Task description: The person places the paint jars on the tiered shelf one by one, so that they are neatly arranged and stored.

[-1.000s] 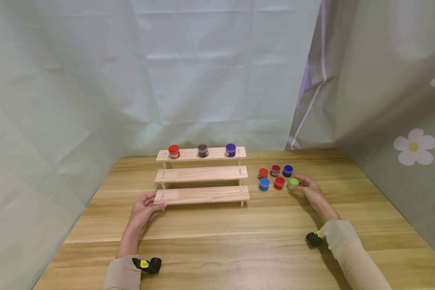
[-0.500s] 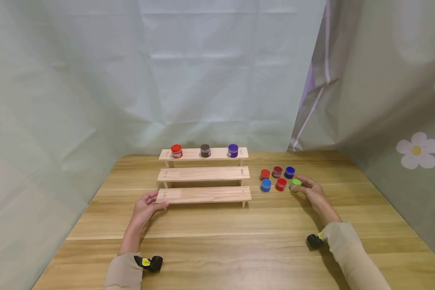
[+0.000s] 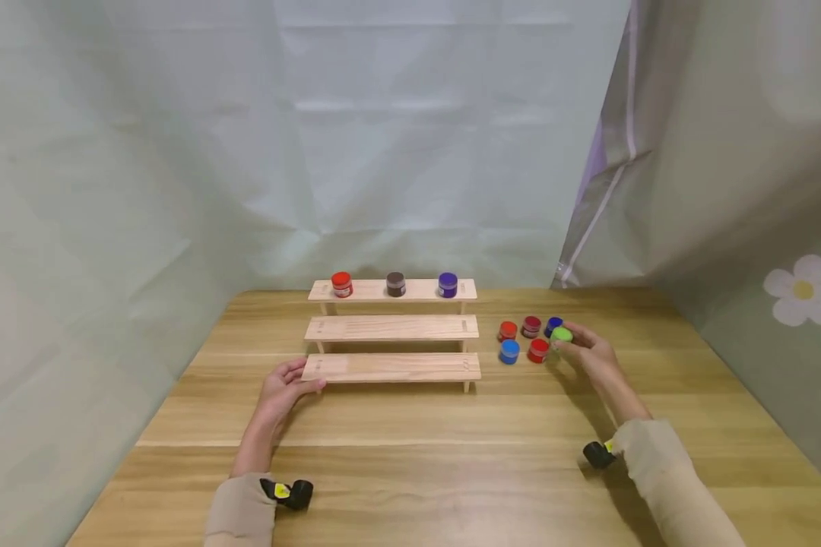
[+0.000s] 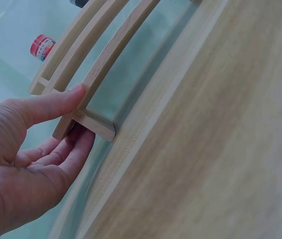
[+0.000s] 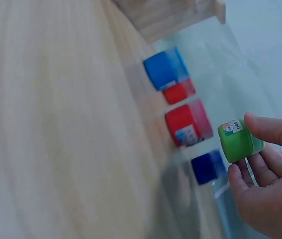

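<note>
In the head view my left hand (image 3: 283, 391) grips the left end of the lowest wooden shelf (image 3: 393, 368), its thumb on the front edge and fingers underneath. My right hand (image 3: 591, 357) pinches a green paint jar (image 5: 236, 142) between thumb and fingers. The right wrist view shows that jar raised off the table. Beside it on the table stand a light blue jar (image 3: 509, 352), a red jar (image 3: 538, 351), an orange-red jar (image 3: 508, 331), a dark red jar (image 3: 531, 327) and a dark blue jar (image 3: 553, 327), which the green one partly covers.
Behind the lowest shelf rise a middle shelf (image 3: 391, 328) and a top shelf (image 3: 367, 290). On the top one sit a red jar (image 3: 342, 285), a dark brown jar (image 3: 395, 284) and a purple jar (image 3: 448, 285). Curtains (image 3: 438, 152) hang around the wooden table (image 3: 410, 456).
My right hand has lifted the green jar from its spot beside the red one. The left hand keeps its grip on the shelf. The whole head view has shifted slightly.
</note>
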`<control>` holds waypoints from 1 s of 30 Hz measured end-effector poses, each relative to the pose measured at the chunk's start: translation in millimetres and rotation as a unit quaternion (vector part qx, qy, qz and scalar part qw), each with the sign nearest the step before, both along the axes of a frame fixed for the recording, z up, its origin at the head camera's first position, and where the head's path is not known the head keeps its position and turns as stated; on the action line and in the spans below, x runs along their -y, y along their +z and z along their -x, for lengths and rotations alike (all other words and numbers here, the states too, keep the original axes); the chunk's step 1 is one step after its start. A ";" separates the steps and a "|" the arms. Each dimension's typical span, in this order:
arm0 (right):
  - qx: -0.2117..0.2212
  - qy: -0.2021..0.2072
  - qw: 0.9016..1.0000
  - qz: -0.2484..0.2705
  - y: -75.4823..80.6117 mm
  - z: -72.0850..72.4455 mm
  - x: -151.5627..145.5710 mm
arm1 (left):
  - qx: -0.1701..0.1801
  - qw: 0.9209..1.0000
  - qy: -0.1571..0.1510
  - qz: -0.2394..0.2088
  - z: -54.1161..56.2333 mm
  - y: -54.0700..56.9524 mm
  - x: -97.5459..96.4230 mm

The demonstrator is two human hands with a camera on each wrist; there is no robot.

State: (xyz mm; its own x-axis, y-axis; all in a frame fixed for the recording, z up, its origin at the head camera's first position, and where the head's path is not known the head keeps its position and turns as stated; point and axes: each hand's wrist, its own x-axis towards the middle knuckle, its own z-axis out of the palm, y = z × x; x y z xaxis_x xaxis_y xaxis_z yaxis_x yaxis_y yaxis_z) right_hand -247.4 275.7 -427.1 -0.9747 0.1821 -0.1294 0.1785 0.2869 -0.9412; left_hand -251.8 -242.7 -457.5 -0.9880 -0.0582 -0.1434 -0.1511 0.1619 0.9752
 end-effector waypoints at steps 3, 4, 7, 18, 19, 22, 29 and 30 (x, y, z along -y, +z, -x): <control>-0.010 0.009 1.000 -0.014 8.4 0.8 4.4 | 0.000 1.000 -0.001 -0.002 0.7 -1.0 -1.2; -0.016 0.014 1.000 -0.018 11.3 1.7 6.6 | 0.000 1.000 0.000 -0.003 0.7 -1.5 -1.1; -0.027 0.031 0.999 -0.024 19.3 5.7 16.2 | -0.002 1.000 0.007 -0.007 -0.3 -2.0 -0.4; -0.052 0.074 0.996 -0.010 42.6 14.6 53.7 | 0.014 1.000 -0.001 0.007 -6.2 -6.0 -0.2; -0.056 0.075 0.996 -0.011 45.3 15.2 56.2 | 0.014 1.000 -0.004 0.009 -6.5 -6.1 -1.0; -0.066 0.080 0.995 -0.008 55.2 16.6 65.0 | 0.018 1.000 -0.013 0.016 -5.4 -6.0 -2.0; -0.083 0.084 0.993 0.003 78.5 26.4 100.1 | 0.009 1.000 -0.008 0.017 -2.3 -1.6 0.9; -0.084 0.086 0.993 0.007 81.0 27.9 106.0 | 0.008 1.000 -0.008 0.017 -2.2 -0.9 0.9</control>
